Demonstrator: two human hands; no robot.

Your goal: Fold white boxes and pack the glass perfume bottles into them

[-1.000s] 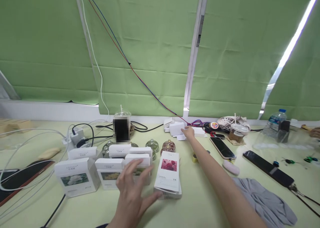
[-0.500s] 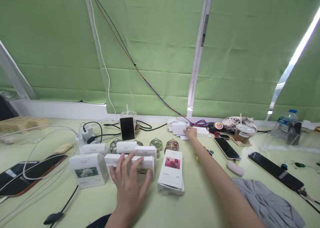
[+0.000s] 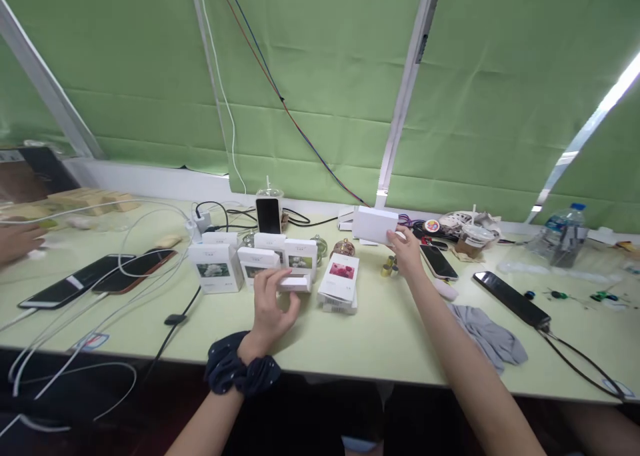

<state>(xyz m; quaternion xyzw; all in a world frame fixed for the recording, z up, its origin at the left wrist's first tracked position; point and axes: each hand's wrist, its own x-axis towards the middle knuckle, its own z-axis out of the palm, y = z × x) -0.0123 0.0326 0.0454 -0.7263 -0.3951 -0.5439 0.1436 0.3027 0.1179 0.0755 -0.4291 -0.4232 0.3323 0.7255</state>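
My left hand point(image 3: 273, 305) is closed round a small white box point(image 3: 295, 283) in front of a row of upright white boxes with flower pictures point(image 3: 216, 267). A dark scrunchie point(image 3: 239, 372) sits on that wrist. My right hand point(image 3: 406, 251) reaches far across the table and grips a plain white box point(image 3: 375, 225), lifted off the table. A flat stack of cartons with a pink rose picture point(image 3: 341, 281) lies between my hands. Small round glass jars point(image 3: 344, 247) stand behind the boxes.
Phones point(image 3: 510, 299) point(image 3: 100, 284) lie on the pale green table point(image 3: 350, 343) with white cables. A grey cloth point(image 3: 487, 332) lies right of my arm. A drink cup point(image 3: 470, 241) and water bottle point(image 3: 563, 233) stand at the back right. Another person's hand point(image 3: 17, 239) shows far left.
My right hand has lifted a white box from the pile at the back. My left hand has closed on a small box. The camera has pulled back, and the table's near edge shows.
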